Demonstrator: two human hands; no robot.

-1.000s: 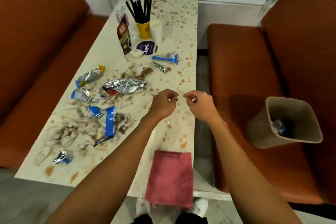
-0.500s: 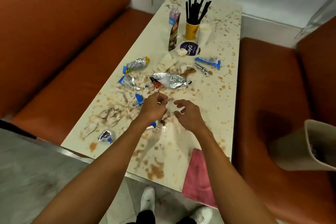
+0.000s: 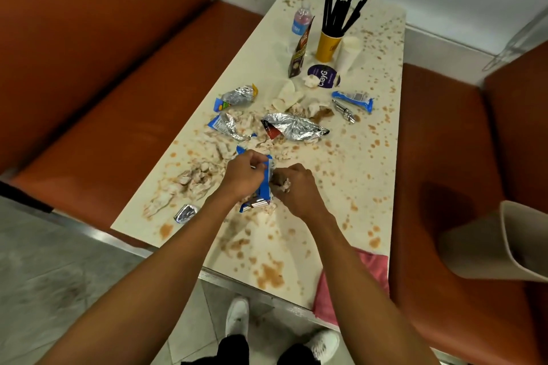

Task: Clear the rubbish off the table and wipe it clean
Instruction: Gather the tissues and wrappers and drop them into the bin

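The left hand (image 3: 243,170) pinches the top edge of a blue wrapper (image 3: 264,187). The right hand (image 3: 293,187), just beside it, is curled round a wad of soiled tissue (image 3: 285,184). Both work low over the stained bench (image 3: 370,157), with loose tissue scraps (image 3: 195,179) to their left.

To do this well, I would gather wrapper and wad into one tight bundle and lift rather than drag, so nothing smears.

A silver foil bag (image 3: 293,127) lies beyond the hands. The bin (image 3: 510,246) stands well to their right on the seat (image 3: 444,157), and the pink cloth (image 3: 370,270) lies nearer the body.
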